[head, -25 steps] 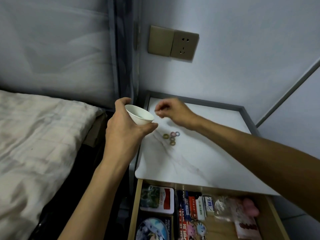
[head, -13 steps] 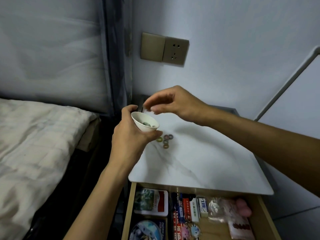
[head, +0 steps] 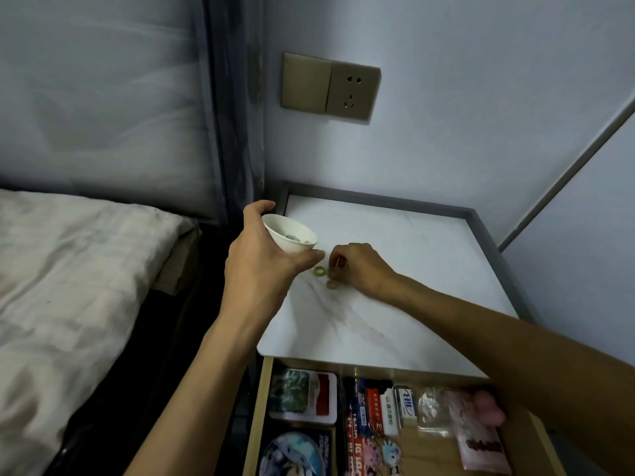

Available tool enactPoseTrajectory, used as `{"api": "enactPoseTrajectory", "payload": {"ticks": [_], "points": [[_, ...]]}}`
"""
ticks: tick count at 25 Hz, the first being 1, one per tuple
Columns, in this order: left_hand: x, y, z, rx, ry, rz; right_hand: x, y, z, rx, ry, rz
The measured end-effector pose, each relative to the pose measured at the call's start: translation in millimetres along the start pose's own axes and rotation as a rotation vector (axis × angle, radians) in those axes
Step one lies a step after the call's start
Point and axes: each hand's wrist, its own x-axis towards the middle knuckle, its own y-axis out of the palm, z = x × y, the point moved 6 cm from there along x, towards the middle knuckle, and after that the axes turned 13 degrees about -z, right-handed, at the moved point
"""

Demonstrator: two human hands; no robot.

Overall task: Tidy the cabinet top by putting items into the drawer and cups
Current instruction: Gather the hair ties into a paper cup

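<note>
My left hand (head: 261, 266) grips a small white cup (head: 288, 238), tilted over the left edge of the white marble cabinet top (head: 395, 304); small items lie inside the cup. On the top sit a green ring (head: 320, 271) and a tan ring (head: 331, 284). My right hand (head: 357, 266) is down on the top beside them, fingertips pinched at another small ring that is mostly hidden. The wooden drawer (head: 256, 413) below stands open.
The drawer holds card boxes (head: 302, 396), packets, keychains and a plastic bag. A bed with a pale cover (head: 68, 286) lies to the left. A wall socket (head: 331, 87) is above the cabinet, and a grey raised rim (head: 494, 252) borders its back and right.
My right hand has come down from above the cup to the rings on the top. Fewer rings show on the top than before. The cup stays in my left hand.
</note>
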Motion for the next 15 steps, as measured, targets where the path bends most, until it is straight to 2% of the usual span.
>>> {"api": "enactPoseTrajectory", "payload": {"ticks": [3,6,8,10,12,13,15], "points": [[-0.4,1.0,0.5,0.011,-0.006,0.005,1.5,2.1,0.7,-0.148,-0.034,0.061],[-2.8,1.7,-2.0,0.021,0.002,0.014,5.7,-11.8,-4.0,-0.117,0.044,0.062],[-4.7,2.4,-3.5,0.04,0.018,0.023,9.6,-40.1,-1.2,0.1,0.149,-0.033],[-5.7,4.0,-2.7,0.057,0.025,0.027,11.5,-70.1,18.5,0.457,0.181,-0.096],[-7.1,6.3,-4.0,0.061,0.023,0.027,7.8,-95.0,54.8,0.676,0.081,-0.08],[-8.0,7.2,-5.2,0.058,0.026,0.028,4.1,-103.1,74.9,0.696,-0.003,-0.051],[-9.6,9.5,-7.8,0.036,0.035,0.042,-7.2,-109.0,110.5,0.589,-0.19,0.07]]}}
